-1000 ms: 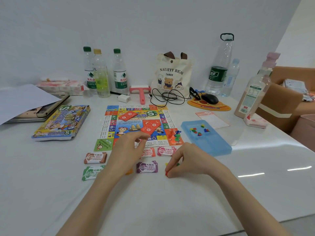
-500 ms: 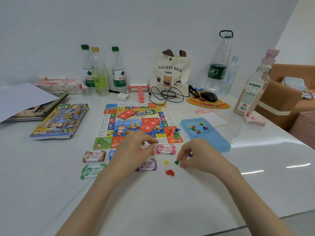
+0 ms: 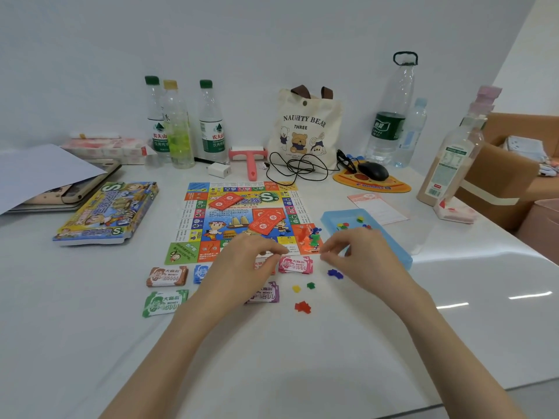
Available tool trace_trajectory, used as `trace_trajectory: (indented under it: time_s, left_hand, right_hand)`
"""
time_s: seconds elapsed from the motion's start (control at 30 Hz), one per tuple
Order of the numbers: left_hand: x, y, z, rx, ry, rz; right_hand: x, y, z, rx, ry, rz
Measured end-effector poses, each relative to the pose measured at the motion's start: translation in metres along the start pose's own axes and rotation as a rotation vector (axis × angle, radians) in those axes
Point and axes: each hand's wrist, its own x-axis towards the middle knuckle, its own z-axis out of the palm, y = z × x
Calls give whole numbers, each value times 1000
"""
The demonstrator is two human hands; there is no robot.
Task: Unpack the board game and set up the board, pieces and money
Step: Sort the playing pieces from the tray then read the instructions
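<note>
The colourful game board [image 3: 242,219] lies flat mid-table with red cards [image 3: 267,220] and small figures [image 3: 313,237] on it. Money stacks lie in front of it: brown [image 3: 167,276], green [image 3: 165,303], pink [image 3: 295,264] and purple [image 3: 266,293]. Loose tokens lie on the table: red [image 3: 302,306], yellow [image 3: 296,288], green [image 3: 310,285] and blue [image 3: 335,273]. My left hand [image 3: 245,264] hovers over the money, fingers curled; its contents are hidden. My right hand [image 3: 363,258] hangs above the blue tokens, fingertips close together, nothing visible between them.
A blue tray [image 3: 393,246] with several tokens sits to the right of the board. The game box [image 3: 109,213] lies to the left. Bottles [image 3: 178,131], a tote bag [image 3: 304,128], a cable [image 3: 298,167], a mouse [image 3: 373,170] and a lint roller [image 3: 251,161] line the back.
My right hand set down red, then green and blue tokens, and has lifted toward the board's front corner. My left hand slid slightly right over the money.
</note>
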Motion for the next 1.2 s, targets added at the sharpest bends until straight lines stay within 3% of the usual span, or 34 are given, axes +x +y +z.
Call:
trace_trajectory:
  time_s: [0.1, 0.2, 0.33, 0.67, 0.97, 1.2]
  left_hand:
    - [2, 3, 3, -55, 9, -7]
    - [6, 7, 4, -116, 28, -26]
    - [18, 17, 0, -154, 47, 0]
    - [54, 36, 1, -180, 54, -16]
    - [73, 32, 15, -236, 90, -76]
    - [68, 22, 23, -263, 106, -109]
  right_hand:
    - [19, 12, -8, 50, 168, 40]
    - [42, 31, -13, 32, 222, 92]
    - [74, 48, -20, -36, 135, 137]
    - [112, 48, -23, -245, -303, 169]
    - [126, 66, -2, -68, -187, 217]
    - [126, 58, -6, -259, -178, 186]
